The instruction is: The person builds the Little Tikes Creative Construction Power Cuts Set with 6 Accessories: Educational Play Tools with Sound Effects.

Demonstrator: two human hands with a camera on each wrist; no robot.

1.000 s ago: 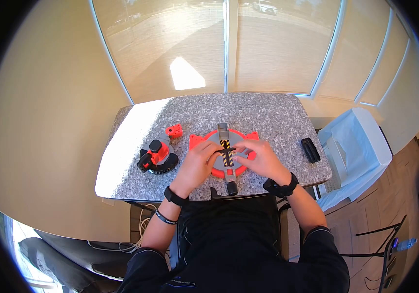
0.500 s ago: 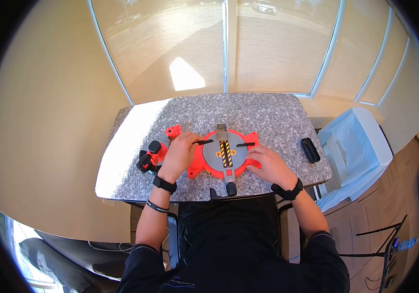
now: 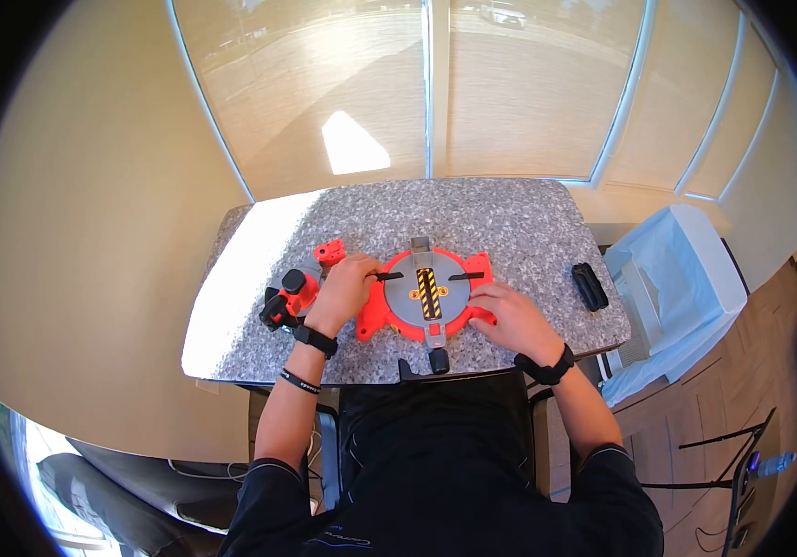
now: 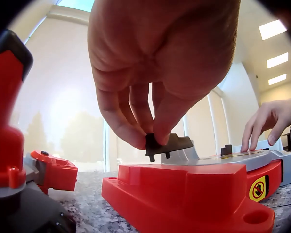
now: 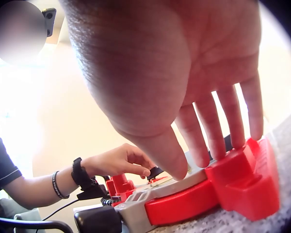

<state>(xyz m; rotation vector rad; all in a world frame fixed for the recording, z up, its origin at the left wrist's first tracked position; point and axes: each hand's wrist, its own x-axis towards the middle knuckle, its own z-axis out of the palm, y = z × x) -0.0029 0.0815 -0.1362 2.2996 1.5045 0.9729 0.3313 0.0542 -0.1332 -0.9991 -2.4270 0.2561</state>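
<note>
The left hand pinches a small black piece between thumb and fingers, tilted just above the left red wing of the round base. Two short pegs show under that piece. In the head view the base has a grey disc with a yellow-and-black striped strip. A second black piece lies on the disc's right side. The right hand rests its extended fingertips on the base's right red wing, holding nothing.
Left of the base stands a red and black saw-like part, with a small red block behind it. A black case lies near the right edge of the speckled table. A lined bin stands beyond.
The hands have moved apart from above the disc's middle, the left to the left wing and the right to the right wing. One black piece now lies on the right side.
</note>
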